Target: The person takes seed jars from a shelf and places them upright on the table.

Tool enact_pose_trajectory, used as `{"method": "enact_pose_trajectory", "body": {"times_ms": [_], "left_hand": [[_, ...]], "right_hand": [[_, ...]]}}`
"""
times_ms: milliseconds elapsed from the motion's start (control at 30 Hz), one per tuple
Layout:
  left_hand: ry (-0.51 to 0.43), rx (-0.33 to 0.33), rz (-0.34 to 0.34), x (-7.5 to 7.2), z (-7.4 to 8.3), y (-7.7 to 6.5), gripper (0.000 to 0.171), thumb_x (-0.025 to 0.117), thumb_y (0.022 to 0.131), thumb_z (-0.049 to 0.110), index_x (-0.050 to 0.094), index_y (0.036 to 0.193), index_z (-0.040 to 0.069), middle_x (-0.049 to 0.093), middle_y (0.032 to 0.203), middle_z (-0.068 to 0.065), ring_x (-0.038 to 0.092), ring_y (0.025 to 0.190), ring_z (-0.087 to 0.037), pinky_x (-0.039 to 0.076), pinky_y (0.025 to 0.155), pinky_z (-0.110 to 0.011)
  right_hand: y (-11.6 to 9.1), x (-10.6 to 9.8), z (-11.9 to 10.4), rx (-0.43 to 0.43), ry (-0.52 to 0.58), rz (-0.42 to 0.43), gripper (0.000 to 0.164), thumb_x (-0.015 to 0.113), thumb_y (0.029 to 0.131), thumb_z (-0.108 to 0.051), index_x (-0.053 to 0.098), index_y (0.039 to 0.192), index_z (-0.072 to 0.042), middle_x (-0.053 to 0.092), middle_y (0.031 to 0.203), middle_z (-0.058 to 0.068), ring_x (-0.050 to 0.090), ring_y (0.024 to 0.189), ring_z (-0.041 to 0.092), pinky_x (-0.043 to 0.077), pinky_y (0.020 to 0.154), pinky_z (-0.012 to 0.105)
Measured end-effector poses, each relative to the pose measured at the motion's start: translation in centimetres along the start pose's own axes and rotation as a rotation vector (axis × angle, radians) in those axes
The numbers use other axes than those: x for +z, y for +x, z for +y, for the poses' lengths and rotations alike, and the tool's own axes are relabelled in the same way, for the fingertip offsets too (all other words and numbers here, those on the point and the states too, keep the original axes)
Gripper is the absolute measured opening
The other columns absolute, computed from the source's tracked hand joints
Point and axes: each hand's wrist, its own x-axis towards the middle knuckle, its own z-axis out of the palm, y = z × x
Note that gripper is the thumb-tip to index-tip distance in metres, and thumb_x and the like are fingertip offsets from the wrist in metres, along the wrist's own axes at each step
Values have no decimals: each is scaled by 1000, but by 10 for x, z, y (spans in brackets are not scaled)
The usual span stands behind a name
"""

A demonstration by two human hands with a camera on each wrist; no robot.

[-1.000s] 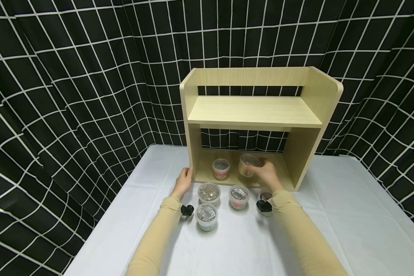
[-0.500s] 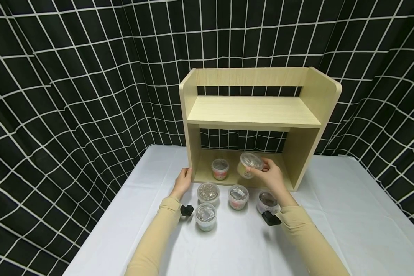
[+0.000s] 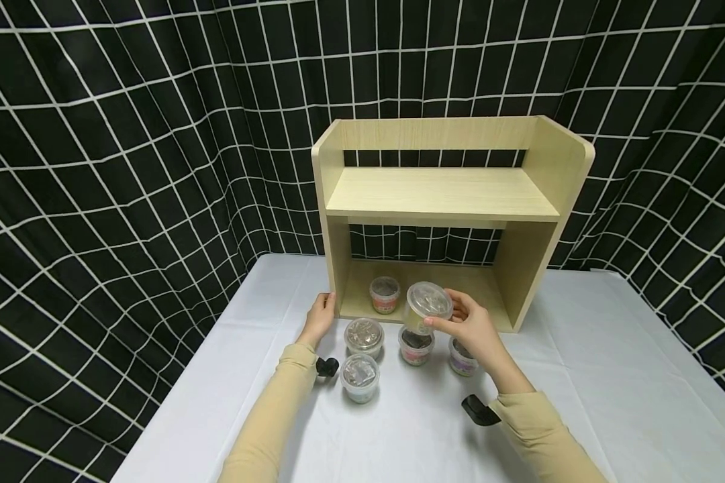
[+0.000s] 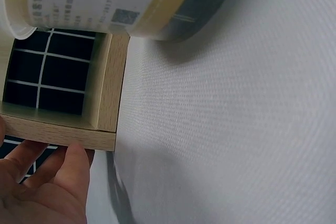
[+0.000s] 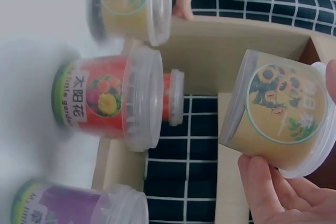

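My right hand (image 3: 476,332) grips a clear-lidded plastic tub (image 3: 427,303), thumb on the near side and fingers behind. In the right wrist view, this tub (image 5: 283,111) has a yellow sunflower label and is tilted. It hangs above the front edge of the shelf unit's lower board, overlapping a red-labelled tub (image 3: 415,350) on the table. My left hand (image 3: 320,315) holds the left side panel of the wooden shelf unit (image 3: 332,221) low down, near its front edge. In the left wrist view, some of its fingers (image 4: 76,163) lie against that panel's outer side.
Another red-labelled tub (image 3: 384,295) stands on the lower board. On the white table are a yellow-labelled tub (image 3: 364,337), a pale-labelled tub (image 3: 360,380) and a purple-labelled tub (image 3: 462,359). Dark gridded cloth (image 3: 157,168) surrounds the table.
My right hand has drawn the sunflower tub out from over the lower board, toward me and slightly left. The purple-labelled tub shows more now. My left hand stays in place.
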Motion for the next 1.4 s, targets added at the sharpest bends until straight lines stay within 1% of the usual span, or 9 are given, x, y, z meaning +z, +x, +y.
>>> {"method": "enact_pose_trajectory", "body": {"times_ms": [200, 367, 467, 600, 767, 900, 1067, 1200, 1400], "left_hand": [[4, 2, 11, 0, 0, 0, 45, 32, 102, 38, 49, 124, 2, 54, 120, -21, 49, 112, -36, 40, 91, -47], [10, 0, 10, 1, 2, 1, 44, 33, 102, 37, 50, 123, 2, 54, 119, -21, 49, 112, -36, 39, 91, -47], [17, -2, 6, 2, 2, 2, 44, 33, 102, 36, 49, 123, 2, 54, 120, -21, 49, 112, -36, 39, 92, -46], [11, 1, 8, 1, 3, 2, 44, 33, 102, 36, 50, 123, 2, 55, 118, -21, 50, 111, -35, 40, 91, -46], [4, -1, 3, 1, 4, 1, 44, 34, 102, 36, 50, 123, 1, 55, 118, -21, 50, 112, -35, 39, 92, -47], [6, -2, 1, 0, 5, 1, 43, 34, 102, 35, 49, 124, 1, 54, 121, -22, 49, 113, -36, 39, 93, -47], [7, -16, -12, -1, 5, -1, 46, 33, 102, 37, 48, 126, 1, 53, 122, -21, 48, 114, -36, 39, 93, -48], [10, -18, -16, -1, 4, -1, 46, 32, 102, 37, 47, 126, 1, 52, 122, -22, 48, 114, -37, 39, 92, -48], [15, -11, 2, -1, 2, -1, 45, 33, 102, 36, 48, 124, 1, 54, 120, -22, 49, 112, -37, 40, 91, -48]], "right_hand": [[-14, 3, 0, 2, 33, -14, 82, 79, 75, -31, 36, 139, -5, 49, 126, 18, 51, 111, 29, 43, 91, 40], [-30, 7, 4, 8, 46, -40, 79, 80, 74, -26, 38, 138, -4, 50, 126, 19, 54, 108, 30, 47, 86, 35], [-37, 10, 7, 11, 62, -53, 79, 82, 72, -23, 40, 136, -5, 52, 124, 19, 56, 106, 29, 48, 82, 31], [-44, 14, 12, 15, 84, -74, 80, 84, 69, -21, 41, 134, -4, 52, 122, 18, 56, 106, 29, 48, 82, 29], [-51, 20, 16, 26, 84, -103, 80, 83, 69, -19, 40, 135, 0, 50, 123, 20, 54, 108, 30, 46, 87, 32], [-55, 25, 20, 35, 74, -113, 80, 85, 67, -18, 43, 133, 1, 51, 122, 19, 54, 108, 29, 46, 89, 34], [-58, 32, 31, 51, 74, -120, 80, 86, 64, -16, 44, 130, 3, 52, 120, 19, 55, 106, 29, 46, 88, 34], [-60, 36, 39, 41, 48, -116, 79, 87, 63, -16, 46, 128, 5, 54, 119, 19, 55, 105, 28, 46, 87, 35], [-62, 42, 45, 30, 6, -110, 82, 87, 61, -18, 45, 127, 6, 54, 118, 19, 54, 106, 30, 45, 89, 38]]}}
